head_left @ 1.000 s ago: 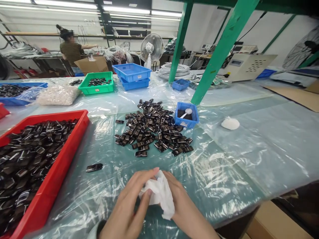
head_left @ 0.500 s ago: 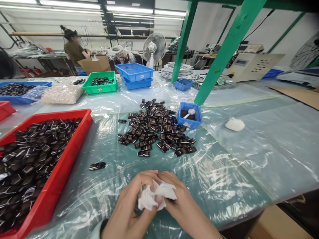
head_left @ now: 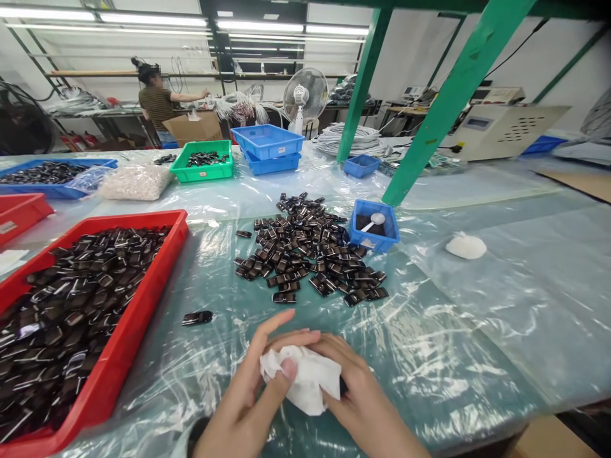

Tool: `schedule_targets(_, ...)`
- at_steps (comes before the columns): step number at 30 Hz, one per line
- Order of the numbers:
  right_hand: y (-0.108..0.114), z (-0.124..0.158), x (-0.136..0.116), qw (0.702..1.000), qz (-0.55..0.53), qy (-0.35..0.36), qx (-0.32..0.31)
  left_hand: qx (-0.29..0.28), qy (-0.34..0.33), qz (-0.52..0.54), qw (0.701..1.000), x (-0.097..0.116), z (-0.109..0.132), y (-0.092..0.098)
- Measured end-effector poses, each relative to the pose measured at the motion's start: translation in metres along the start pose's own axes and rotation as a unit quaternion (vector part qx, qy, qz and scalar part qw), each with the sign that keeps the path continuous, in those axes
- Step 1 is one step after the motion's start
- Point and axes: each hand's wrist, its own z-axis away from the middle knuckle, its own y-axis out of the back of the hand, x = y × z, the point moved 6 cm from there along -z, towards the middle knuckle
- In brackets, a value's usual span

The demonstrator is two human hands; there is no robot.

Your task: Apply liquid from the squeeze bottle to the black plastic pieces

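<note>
A crumpled white tissue (head_left: pixel 312 385) is held between both of my hands near the table's front edge. My left hand (head_left: pixel 252 385) pinches it with the thumb pressed on top; its index finger sticks out. My right hand (head_left: pixel 358 388) is curled round the tissue's right side. A sliver of something black shows beside the tissue in that hand; most of it is hidden. Ahead lies a heap of small glossy black toy cars (head_left: pixel 305 248). One single toy car (head_left: pixel 197 318) rests apart, to the left of my hands.
A red tray (head_left: pixel 143 305) full of black cars stands at left. Behind the heap is a small blue bin (head_left: pixel 382 242) with dark contents and a white spoon (head_left: pixel 375 220). Another white wad (head_left: pixel 466 246) lies at right. A green post (head_left: pixel 449 114) rises beyond. A person (head_left: pixel 157 105) stands at the back.
The tissue is spread flatter, with my left thumb now on top and the left index finger lifted. The whole view has shifted slightly left. The person at the back has stretched out an arm.
</note>
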Motion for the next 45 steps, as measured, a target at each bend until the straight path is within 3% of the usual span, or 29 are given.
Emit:
schedule_targets(3,0.001,0.001,-0.001,1.0,-0.007,0.01,0.012,-0.005,0.002,0.025,1.0,0.0,-0.002,0.001)
schedule_targets(6,0.0,0.001,0.0,1.0,0.0,0.02,0.012,0.039,-0.014,0.044,0.998,-0.001,-0.004,0.005)
schedule_targets(14,0.0,-0.002,-0.003,1.0,0.014,0.009,-0.01,0.068,-0.108,-0.124,0.984,0.001,-0.007,0.013)
schedule_targets(20,-0.002,0.0,-0.001,1.0,0.025,0.009,-0.006,0.118,-0.257,-0.307,0.909,0.012,0.003,0.01)
schedule_targets(24,-0.001,0.001,0.0,1.0,0.024,0.018,0.007,0.133,-0.304,-0.37,0.868,0.017,0.008,0.006)
schedule_targets(27,0.0,0.0,0.0,1.0,0.019,0.017,0.008,0.13,-0.291,-0.356,0.878,0.018,0.007,0.006)
schedule_targets(31,-0.001,0.0,0.001,1.0,0.013,0.002,0.002,0.175,-0.178,-0.23,0.941,0.009,0.003,0.014)
schedule_targets(33,-0.001,0.002,0.002,1.0,0.006,0.0,0.004,0.193,-0.148,-0.18,0.953,0.004,0.003,0.017)
schedule_targets(37,-0.002,0.002,0.002,1.0,-0.01,-0.014,-0.001,0.175,-0.19,-0.209,0.943,0.004,0.002,0.016)
schedule_targets(45,-0.001,0.001,-0.001,1.0,-0.008,-0.005,0.001,0.158,-0.292,-0.331,0.883,0.019,0.001,0.02)
